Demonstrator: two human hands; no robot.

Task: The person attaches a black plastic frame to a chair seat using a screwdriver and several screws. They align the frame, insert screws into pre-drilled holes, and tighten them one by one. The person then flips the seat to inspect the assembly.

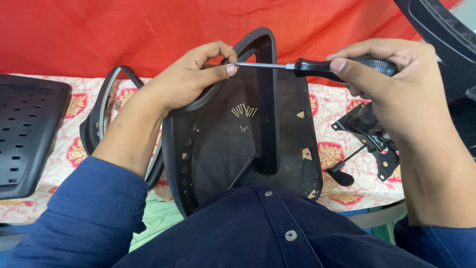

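My left hand [191, 79] pinches the screwdriver's [317, 66] tip against the black armrest loop [265, 99] standing on the chair seat underside [218, 149] in my lap, my right hand [391, 84] wraps the handle, five-odd loose screws [244, 110] lie just below, and a second armrest [101, 114] rests left on the floral cloth [337, 149].

Your left hand [191, 79] pinches the screwdriver [317, 66] tip against the armrest [258, 94]; your right hand [391, 84] grips its handle. Loose screws [244, 110] lie on the seat base [218, 144].
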